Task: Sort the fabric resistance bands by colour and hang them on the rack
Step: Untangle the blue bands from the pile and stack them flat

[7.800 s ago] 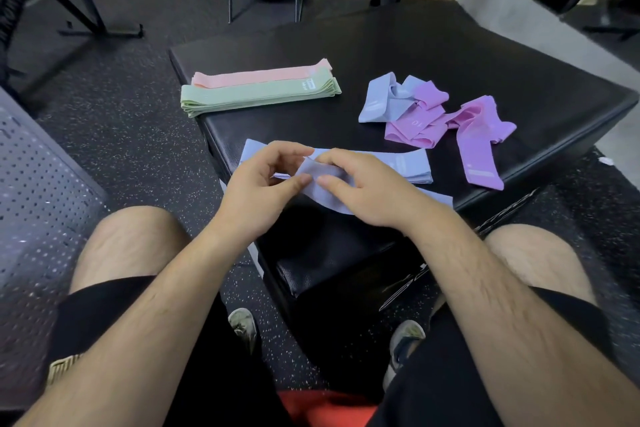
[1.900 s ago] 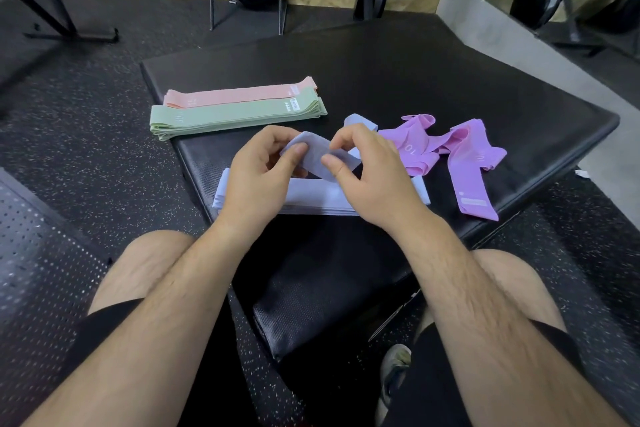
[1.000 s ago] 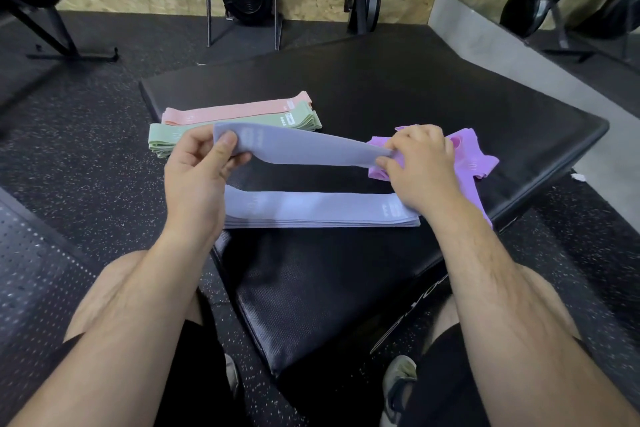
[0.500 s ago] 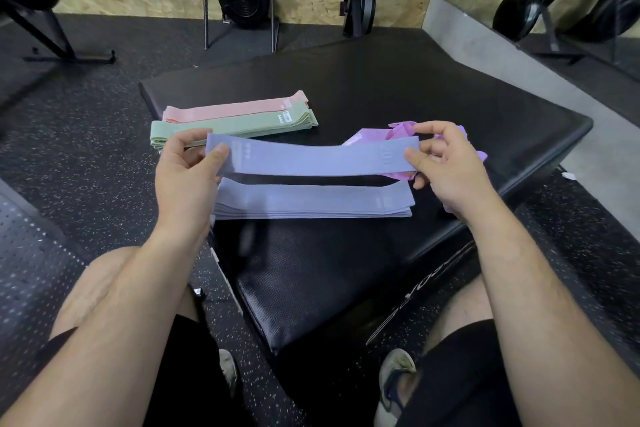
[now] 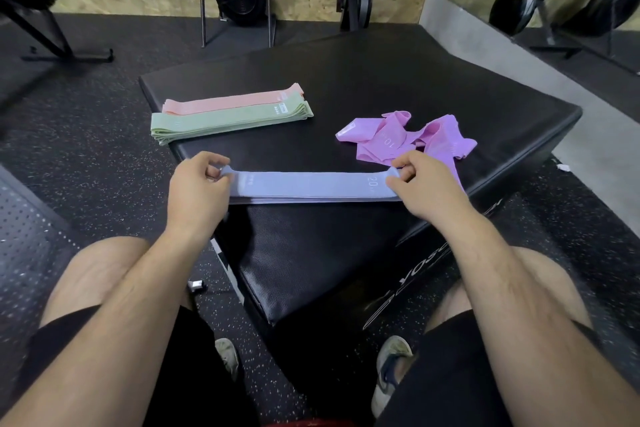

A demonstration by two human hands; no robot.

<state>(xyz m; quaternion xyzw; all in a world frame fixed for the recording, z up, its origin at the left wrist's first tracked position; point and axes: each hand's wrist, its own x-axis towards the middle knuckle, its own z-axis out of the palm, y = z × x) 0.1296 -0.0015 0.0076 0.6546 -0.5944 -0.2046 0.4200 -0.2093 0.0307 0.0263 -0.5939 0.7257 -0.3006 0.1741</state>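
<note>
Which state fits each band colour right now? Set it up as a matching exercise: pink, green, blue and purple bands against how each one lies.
Column 1
1. pink bands
2. green bands
3. blue band
4. purple bands

Column 2
A. crumpled in a loose heap
B. stretched flat, pinched at its ends by the left hand and the right hand
C. flat stack, farthest back
D. flat stack, just in front of the farthest one

Pairs: 1-C, 2-D, 3-B, 4-A
</note>
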